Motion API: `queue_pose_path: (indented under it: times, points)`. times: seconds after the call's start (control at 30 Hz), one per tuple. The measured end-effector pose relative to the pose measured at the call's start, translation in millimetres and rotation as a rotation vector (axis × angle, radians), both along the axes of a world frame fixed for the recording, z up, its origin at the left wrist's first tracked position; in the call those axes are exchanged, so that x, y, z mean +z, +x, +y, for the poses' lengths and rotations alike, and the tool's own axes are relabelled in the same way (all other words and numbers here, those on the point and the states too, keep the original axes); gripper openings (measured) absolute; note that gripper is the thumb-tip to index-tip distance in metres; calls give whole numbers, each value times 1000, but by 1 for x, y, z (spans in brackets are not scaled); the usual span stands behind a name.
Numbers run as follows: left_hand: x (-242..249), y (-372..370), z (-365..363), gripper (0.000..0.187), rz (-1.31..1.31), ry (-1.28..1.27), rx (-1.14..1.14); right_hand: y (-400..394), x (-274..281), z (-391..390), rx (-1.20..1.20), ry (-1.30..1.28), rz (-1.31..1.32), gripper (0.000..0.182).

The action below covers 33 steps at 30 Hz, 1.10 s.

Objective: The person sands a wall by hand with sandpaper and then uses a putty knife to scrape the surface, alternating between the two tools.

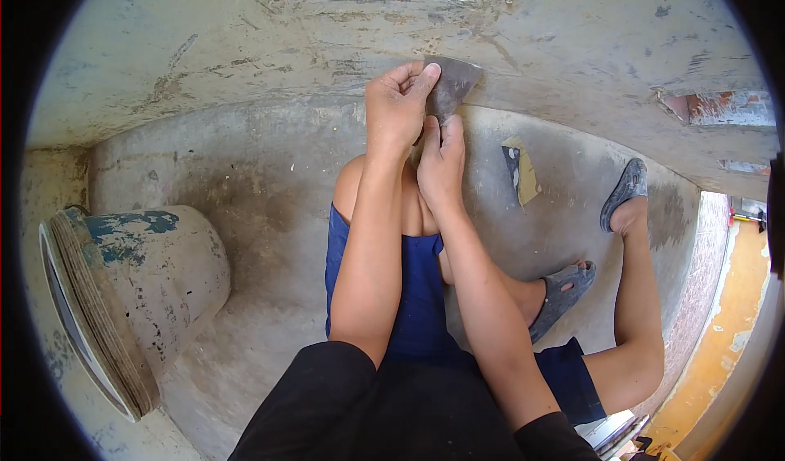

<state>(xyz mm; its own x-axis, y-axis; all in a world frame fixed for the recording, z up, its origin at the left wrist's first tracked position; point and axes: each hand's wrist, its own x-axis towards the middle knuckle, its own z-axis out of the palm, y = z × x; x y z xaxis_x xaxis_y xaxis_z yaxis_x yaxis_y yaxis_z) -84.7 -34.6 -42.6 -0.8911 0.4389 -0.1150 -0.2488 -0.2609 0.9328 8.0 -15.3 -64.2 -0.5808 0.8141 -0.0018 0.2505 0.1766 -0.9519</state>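
A putty knife [452,87] with a wide dark blade is up against the base of the wall, its blade pointing up and to the right. My left hand [398,108] is closed, pinching the blade's left side between thumb and fingers. Just below, my right hand [442,163] is closed around the handle, which is mostly hidden by the fingers. Right of my hands, a folded piece of sandpaper [524,172] with a yellowish back and dark face lies on the concrete floor.
A paint-stained bucket [163,261] stands at the left. My bent knees and slippered feet, one slipper [564,293] nearer, occupy the right. The plastered wall [327,44] rises ahead, with recessed openings at its top and right. A floor edge lies far right.
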Motion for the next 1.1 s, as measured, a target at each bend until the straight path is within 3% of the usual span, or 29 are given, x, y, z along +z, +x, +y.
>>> queue_pose_path:
  times: [0.33,0.43,0.6,0.83,1.1]
  points:
    - [14,0,6,15,-4,74,85,-12,7,0,-57,45,-14,20]
    - [16,3,2,15,-43,106,80,-18,-4,-4,-104,189,120,18]
    - [-1,-1,-1,17,-46,44,35,-2,-5,2,-45,74,-9,18]
    - [4,3,2,17,-30,62,122,-9,-4,-4,-102,162,49,19]
    - [3,5,3,18,-24,20,61,-1,-1,-4,-99,47,18,20]
